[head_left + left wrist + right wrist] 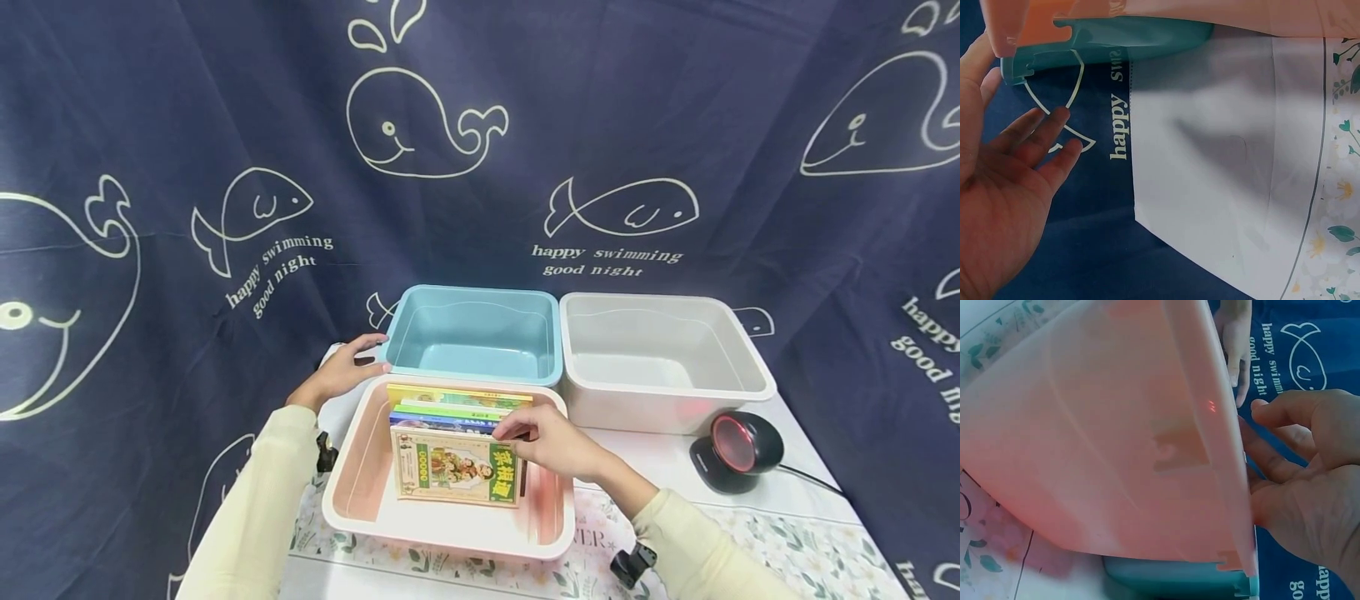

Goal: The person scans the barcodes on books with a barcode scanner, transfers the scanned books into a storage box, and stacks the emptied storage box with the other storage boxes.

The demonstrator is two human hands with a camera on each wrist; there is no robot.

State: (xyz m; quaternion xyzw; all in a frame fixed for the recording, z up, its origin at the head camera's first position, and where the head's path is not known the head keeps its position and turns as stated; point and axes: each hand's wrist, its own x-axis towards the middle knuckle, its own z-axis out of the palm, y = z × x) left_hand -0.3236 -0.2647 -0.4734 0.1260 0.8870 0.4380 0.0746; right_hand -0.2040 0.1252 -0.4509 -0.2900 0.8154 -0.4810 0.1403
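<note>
Inside the pink bin (450, 546), several books stand upright in a row. The front one is a picture book (457, 475) with a cream cover and green title panels. Behind it show the spines of a blue book (431, 422), a green one (442, 409) and a yellow one (420, 395). My right hand (558, 442) pinches the front book at its upper right corner; in the right wrist view the bin's wall hides the fingertips. My left hand (347, 371), fingers loosely spread, reaches to the left side of the blue bin (551, 337), near the pink rim.
A white bin (637, 408) stands behind on the right, beside the blue one. In front of it sits a black round device (738, 450) with a red glow and a cable. A dark whale-print curtain (450, 225) hangs close behind the bins.
</note>
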